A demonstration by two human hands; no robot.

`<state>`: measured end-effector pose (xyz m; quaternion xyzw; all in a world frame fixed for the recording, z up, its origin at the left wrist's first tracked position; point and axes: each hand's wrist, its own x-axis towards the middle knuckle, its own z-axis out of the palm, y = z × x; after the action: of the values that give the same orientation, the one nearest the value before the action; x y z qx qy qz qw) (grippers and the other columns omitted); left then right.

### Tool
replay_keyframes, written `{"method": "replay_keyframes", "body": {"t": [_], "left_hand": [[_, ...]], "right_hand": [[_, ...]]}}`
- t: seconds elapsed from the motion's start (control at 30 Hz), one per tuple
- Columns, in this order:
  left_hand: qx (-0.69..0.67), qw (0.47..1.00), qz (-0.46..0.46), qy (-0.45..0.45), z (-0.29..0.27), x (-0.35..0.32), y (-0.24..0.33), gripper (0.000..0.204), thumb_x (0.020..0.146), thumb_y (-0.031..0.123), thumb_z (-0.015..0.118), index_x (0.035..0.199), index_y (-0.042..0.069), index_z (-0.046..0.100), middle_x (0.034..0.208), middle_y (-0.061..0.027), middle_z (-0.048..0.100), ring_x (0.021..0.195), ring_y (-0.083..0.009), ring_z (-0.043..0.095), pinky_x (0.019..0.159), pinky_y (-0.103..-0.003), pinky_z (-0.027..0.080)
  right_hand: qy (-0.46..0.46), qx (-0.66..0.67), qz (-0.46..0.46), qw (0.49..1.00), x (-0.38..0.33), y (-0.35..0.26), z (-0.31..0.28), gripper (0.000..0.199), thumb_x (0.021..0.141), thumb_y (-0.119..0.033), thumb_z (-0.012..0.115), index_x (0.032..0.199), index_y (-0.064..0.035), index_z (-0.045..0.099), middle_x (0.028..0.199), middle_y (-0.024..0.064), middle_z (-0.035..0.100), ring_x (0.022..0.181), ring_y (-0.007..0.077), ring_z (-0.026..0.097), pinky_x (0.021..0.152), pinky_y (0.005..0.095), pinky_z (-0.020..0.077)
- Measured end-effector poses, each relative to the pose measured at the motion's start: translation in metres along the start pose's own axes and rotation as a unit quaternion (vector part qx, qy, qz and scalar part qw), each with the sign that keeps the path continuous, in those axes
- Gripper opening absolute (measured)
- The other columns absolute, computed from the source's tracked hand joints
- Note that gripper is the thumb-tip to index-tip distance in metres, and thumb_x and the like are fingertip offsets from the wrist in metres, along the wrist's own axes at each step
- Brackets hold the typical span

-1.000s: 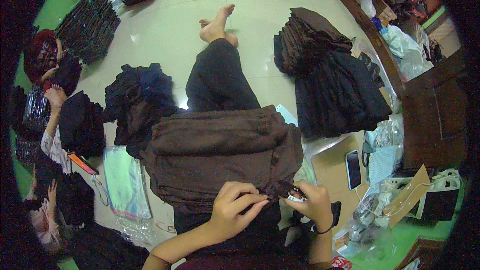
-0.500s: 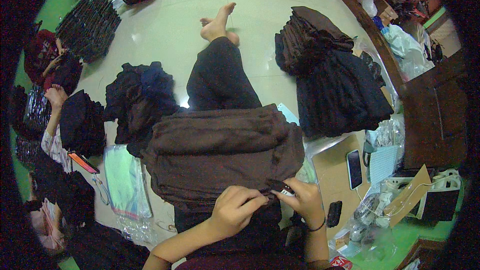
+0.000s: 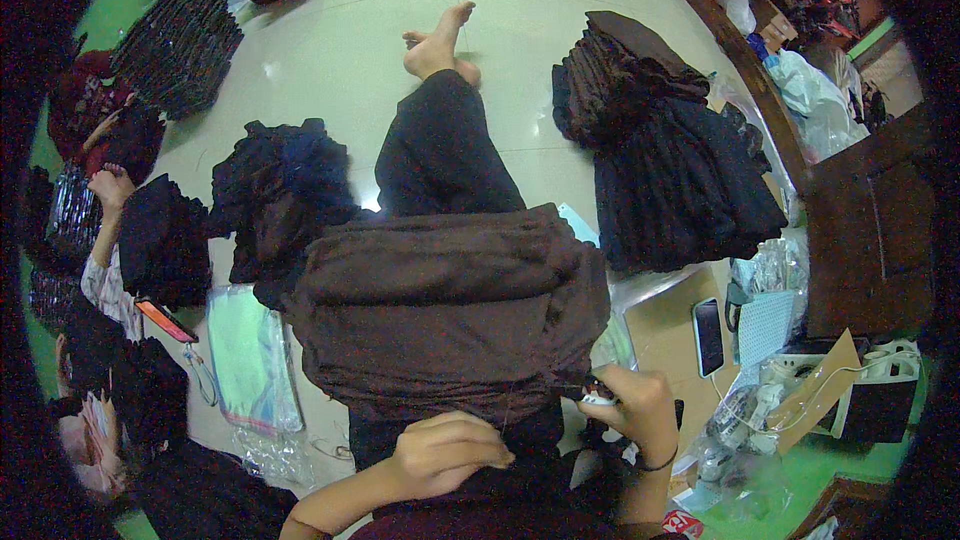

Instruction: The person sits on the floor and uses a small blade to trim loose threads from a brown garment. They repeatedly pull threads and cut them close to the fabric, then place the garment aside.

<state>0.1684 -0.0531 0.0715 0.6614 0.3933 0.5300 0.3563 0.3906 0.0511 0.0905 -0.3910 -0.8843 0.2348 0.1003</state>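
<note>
A folded dark brown garment (image 3: 430,325) lies across my lap, with a thick fold along its far side. My left hand (image 3: 452,455) is closed in a pinch just off the near edge of the cloth. A faint, thin thread seems to run from its fingertips up to the garment. Beside the garment's near right corner, my right hand (image 3: 640,410) is curled around a small black-and-white tool (image 3: 598,399) that looks like thread snips. The tool's dark tip points left at the cloth; its blades are too small to make out.
Stacks of folded dark garments (image 3: 685,180) stand at the right, and a dark heap (image 3: 280,190) at the left. A phone (image 3: 708,338) lies on cardboard (image 3: 665,335). Plastic-wrapped packs (image 3: 252,360) lie left of me. Another person's arm (image 3: 107,230) reaches in at the far left.
My left hand has drawn back from the garment's edge toward my body. My right hand has shifted slightly right with the small tool, so the two hands are farther apart.
</note>
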Motion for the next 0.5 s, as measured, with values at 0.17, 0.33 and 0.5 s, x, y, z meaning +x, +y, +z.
{"method": "replay_keyframes", "body": {"t": [0.17, 0.33, 0.5], "left_hand": [[-0.055, 0.997, -0.06, 0.012, -0.01, -0.012, 0.006, 0.015, 0.066, -0.002, 0.063, 0.081, 0.002, 0.064, 0.082, -0.009, 0.062, 0.077, -0.0221, 0.061, 0.069, -0.031, 0.049], [-0.082, 0.992, -0.08, 0.057, -0.002, -0.015, 0.007, 0.012, 0.07, -0.004, 0.061, 0.08, 0.002, 0.063, 0.08, -0.0093, 0.063, 0.077, -0.0221, 0.061, 0.07, -0.031, 0.048], [-0.085, 0.993, -0.067, 0.048, 0.005, -0.012, 0.006, 0.013, 0.069, -0.003, 0.062, 0.081, 0.002, 0.063, 0.08, -0.0091, 0.063, 0.076, -0.0222, 0.061, 0.069, -0.031, 0.048]], "right_hand": [[0.012, 0.011, -0.011, 1.0, 0.002, -0.007, 0.003, 0.027, 0.065, -0.024, 0.069, 0.08, -0.0078, 0.053, 0.065, 0.0095, 0.056, 0.056, 0.0253, 0.058, 0.048, 0.0344, 0.0446], [-0.013, -0.002, -0.073, 0.997, 0.003, -0.017, 0.007, 0.03, 0.062, -0.026, 0.07, 0.079, -0.0062, 0.055, 0.063, 0.0073, 0.056, 0.054, 0.0225, 0.057, 0.047, 0.0321, 0.0434], [-0.015, -0.032, -0.07, 0.997, 0.007, -0.026, 0.016, 0.03, 0.063, -0.027, 0.069, 0.081, -0.0058, 0.057, 0.064, 0.0074, 0.057, 0.054, 0.0228, 0.057, 0.047, 0.0319, 0.0433]]}}
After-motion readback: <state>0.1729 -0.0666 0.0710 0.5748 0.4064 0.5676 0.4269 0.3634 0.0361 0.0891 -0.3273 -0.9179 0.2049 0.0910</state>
